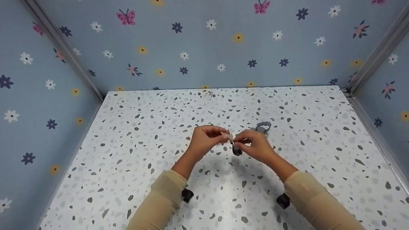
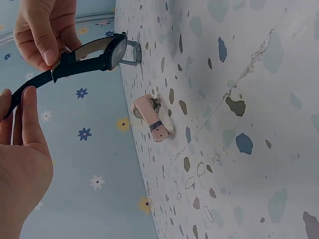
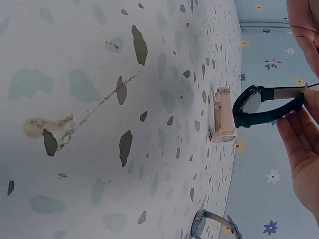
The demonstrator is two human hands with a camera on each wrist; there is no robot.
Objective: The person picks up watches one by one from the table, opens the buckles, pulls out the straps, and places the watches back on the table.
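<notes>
No lettering, label, brand, number or sign is showing legibly in any of the 3 views.

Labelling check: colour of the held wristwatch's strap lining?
The strap lining is tan, clearest in the left wrist view.

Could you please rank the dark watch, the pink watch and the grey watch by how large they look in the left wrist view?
1. Dark watch
2. Pink watch
3. Grey watch: smallest by its visible part, though it is partly hidden and farther off than the dark watch.
</notes>
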